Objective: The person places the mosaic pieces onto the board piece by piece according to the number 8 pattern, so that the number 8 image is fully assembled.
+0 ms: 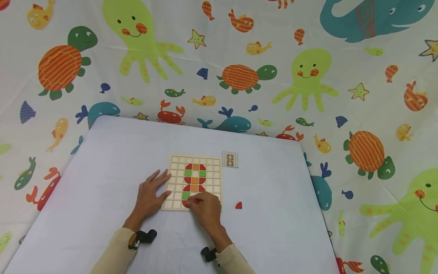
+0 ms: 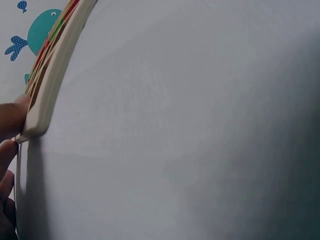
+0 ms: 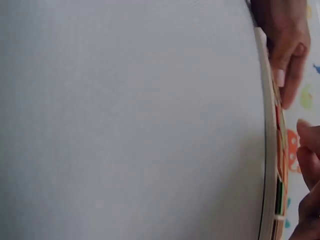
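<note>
A wooden grid board (image 1: 176,166) lies on the white table, with red rounded pieces, orange squares and green squares (image 1: 188,173) set in its middle columns. My left hand (image 1: 148,196) rests along the board's left edge, fingers spread and fairly straight, thumb at the near part of that edge. Over the lower middle of the board is my right hand (image 1: 207,209), its thumb and forefinger bent down close to a red piece (image 1: 185,204) in the lowest pattern row. Whether a piece is between those fingertips cannot be made out. The right hand covers some lower right cells.
A small pattern card (image 1: 230,159) lies beyond the board's far right corner. One loose red quarter-round piece (image 1: 238,205) is on the table (image 1: 273,228) to the right of the board. A cloth (image 1: 212,49) printed with sea animals hangs behind the table.
</note>
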Demonstrator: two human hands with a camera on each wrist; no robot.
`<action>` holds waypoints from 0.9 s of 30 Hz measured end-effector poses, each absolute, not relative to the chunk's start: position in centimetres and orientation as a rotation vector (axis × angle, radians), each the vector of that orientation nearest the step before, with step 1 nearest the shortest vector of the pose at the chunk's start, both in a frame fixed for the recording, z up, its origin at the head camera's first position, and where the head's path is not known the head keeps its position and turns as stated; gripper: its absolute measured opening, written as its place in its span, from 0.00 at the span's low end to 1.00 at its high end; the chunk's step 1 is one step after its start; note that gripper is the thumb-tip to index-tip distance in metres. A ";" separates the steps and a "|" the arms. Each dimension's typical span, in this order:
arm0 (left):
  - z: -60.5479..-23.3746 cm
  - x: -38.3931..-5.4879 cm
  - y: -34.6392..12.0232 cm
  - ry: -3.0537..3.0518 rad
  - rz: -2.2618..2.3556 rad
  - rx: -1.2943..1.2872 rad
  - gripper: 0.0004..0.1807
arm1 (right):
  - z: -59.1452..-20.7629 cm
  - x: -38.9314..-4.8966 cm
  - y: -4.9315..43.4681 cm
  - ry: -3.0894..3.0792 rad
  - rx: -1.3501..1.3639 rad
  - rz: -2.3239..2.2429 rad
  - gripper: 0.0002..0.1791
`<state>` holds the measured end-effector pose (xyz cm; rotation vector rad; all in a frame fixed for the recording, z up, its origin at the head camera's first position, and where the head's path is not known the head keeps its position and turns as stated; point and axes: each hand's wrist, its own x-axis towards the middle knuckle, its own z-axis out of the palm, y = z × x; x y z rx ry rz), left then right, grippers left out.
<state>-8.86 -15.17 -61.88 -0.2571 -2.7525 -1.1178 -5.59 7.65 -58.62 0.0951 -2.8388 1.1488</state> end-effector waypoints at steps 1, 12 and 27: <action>-61.9 -8.8 -15.1 -2.756 -1.120 -0.253 0.35 | -58.6 -5.5 8.0 -2.818 0.072 1.196 0.07; -61.9 -8.8 -15.1 -2.758 -1.130 -0.246 0.36 | -58.3 -4.7 15.0 -2.713 -0.145 1.360 0.11; -61.6 -8.8 -15.1 -2.767 -1.121 -0.243 0.36 | -58.2 -3.5 22.7 -2.823 -0.465 1.110 0.16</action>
